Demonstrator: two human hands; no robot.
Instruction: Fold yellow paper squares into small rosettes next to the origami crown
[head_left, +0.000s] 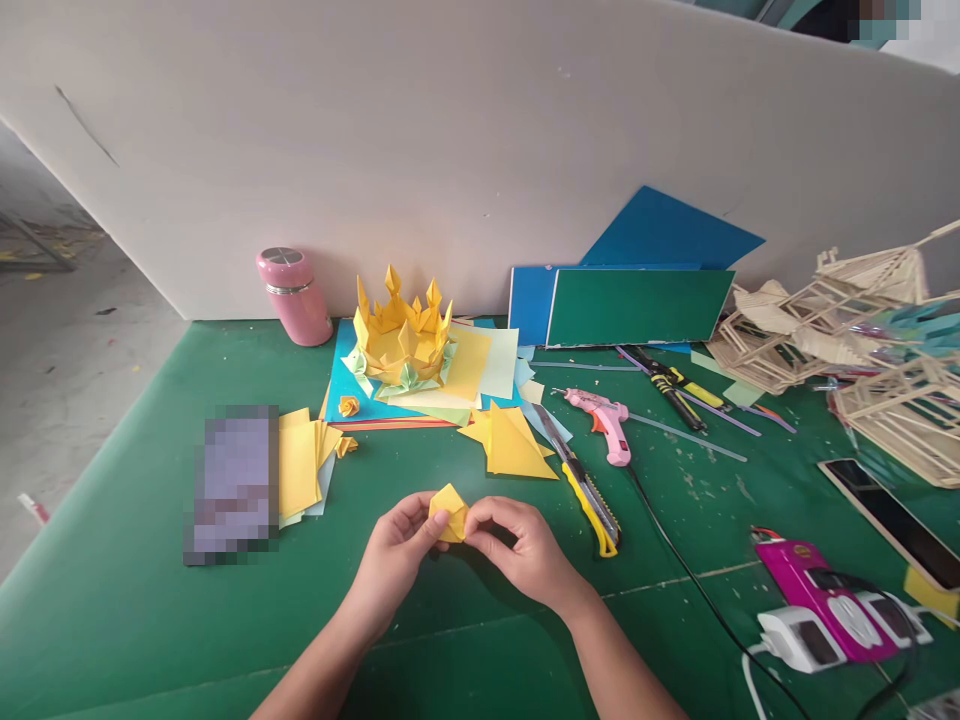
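A small folded piece of yellow paper is held above the green table, between my two hands. My left hand grips it from the left, thumb on its front and fingers behind. On its right edge, my right hand pinches with thumb and fingertips. Beyond my hands lie yellow paper pieces, some with pointed corners. A yellow folded-paper crown with light green pieces round its base stands on stacked coloured sheets. Two small yellow paper roses, one rose and another rose, lie left of it.
A yellow utility knife and a corded pink glue gun lie to the right. Farther right are a phone, a magenta power strip and wooden stick models. A pink flask stands by the partition.
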